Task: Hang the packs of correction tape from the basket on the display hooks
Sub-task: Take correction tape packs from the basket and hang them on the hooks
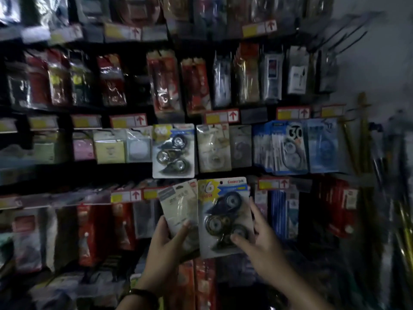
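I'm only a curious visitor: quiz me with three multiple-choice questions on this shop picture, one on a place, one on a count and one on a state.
1. Where does a pack like the blue pack in the right hand hang?
A. in the row just above it
B. on the top row
C. on the floor

2. How many tape dispensers show in that blue pack?
A. one
B. three
C. six

3. What is the left hand doing?
A. hanging empty
B. pointing at a price tag
C. holding a beige pack

Answers:
1 A: the matching pack hangs one row up, slightly to the left.
2 B: three round dispensers sit one below another under the clear cover.
3 C: its thumb lies across the beige pack's front.
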Tool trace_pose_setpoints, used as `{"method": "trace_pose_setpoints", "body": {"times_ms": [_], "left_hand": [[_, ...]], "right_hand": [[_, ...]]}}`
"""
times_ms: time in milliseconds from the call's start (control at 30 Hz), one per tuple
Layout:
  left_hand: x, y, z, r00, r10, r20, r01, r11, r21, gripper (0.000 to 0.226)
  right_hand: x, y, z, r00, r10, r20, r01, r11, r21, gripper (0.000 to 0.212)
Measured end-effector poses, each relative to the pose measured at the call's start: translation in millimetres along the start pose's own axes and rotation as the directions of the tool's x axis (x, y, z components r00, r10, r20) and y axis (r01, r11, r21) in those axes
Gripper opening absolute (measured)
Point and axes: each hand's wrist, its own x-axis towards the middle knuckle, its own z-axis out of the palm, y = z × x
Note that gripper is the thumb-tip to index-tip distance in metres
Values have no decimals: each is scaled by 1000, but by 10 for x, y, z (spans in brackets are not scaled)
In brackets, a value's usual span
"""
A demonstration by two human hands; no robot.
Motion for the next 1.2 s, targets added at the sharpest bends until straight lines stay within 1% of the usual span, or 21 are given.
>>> {"method": "trace_pose_setpoints", "body": {"times_ms": [67,200,300,400,467,600,667,833,967,1200], "left_hand": [[131,132,-171,998,55,-36,-54,998,37,32],[356,387,-543,981,143,-128,-129,985,115,25],[498,540,-771,956,175,-236,-151,982,114,18],[639,653,-930,941,197,-273,-164,977,139,16],[707,726,-987,936,219,-276,-186,972,141,17],[796,847,-1056,937,241,-253,-213,968,132,21],[842,872,-1087,939,248,-238,-218,965,145,25],[921,925,-1100,945,249,-213,-223,965,137,26],[915,950,-1133,955,251,-161,-230,964,136,29],[890,947,-1098,961,245,-127,-227,964,141,34]], "right_hand": [[249,-138,126,999,-36,31,36,999,-12,95],[710,-375,494,993,-110,33,111,992,-57,93],[1037,-511,819,988,-150,40,152,985,-78,91],[1343,-611,1112,986,-163,25,164,977,-138,93],[1499,-656,1245,981,-193,-11,188,966,-176,94],[1678,-742,1385,979,-193,-69,179,969,-169,94],[1728,-747,1415,976,-201,-85,184,966,-181,95],[1836,-762,1442,957,-265,-119,233,945,-231,93],[1884,-815,1456,967,-223,-123,190,953,-236,92],[1856,-815,1469,980,-146,-138,113,968,-225,88]]}}
